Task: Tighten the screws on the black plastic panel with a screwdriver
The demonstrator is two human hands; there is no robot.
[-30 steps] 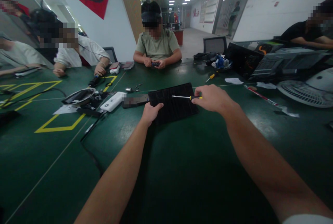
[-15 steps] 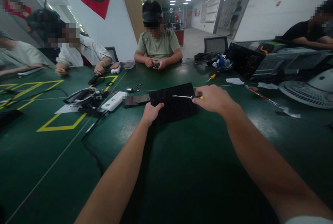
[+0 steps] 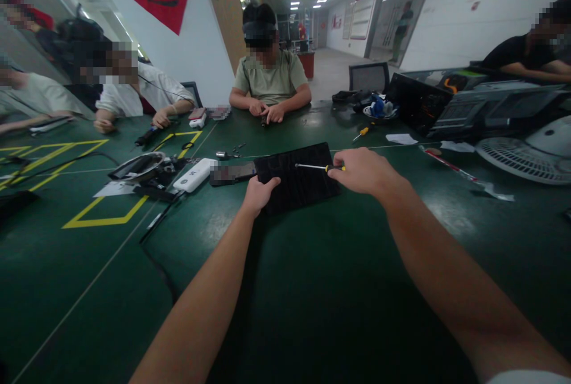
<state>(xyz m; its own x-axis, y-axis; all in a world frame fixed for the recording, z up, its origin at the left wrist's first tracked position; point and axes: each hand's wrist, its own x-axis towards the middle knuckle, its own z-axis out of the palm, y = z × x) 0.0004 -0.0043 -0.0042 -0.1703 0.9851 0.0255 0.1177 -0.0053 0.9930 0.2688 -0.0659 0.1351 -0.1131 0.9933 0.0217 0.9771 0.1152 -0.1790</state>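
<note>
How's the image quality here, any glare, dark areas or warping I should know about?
Head view: pale glare patches lie left and right on the green tabletop; head view: the black panel is so dark that its details barely show, though the screwdriver stands out against it; head view: the white fan near the right edge looks stretched, probably by a wide lens.

Grn table [image 3: 321,277] w/ yel lines [image 3: 98,223], wht device [image 3: 194,176], yel-hdl screwdriver [image 3: 363,131], paper scraps [image 3: 401,138], fan [image 3: 521,161]
</note>
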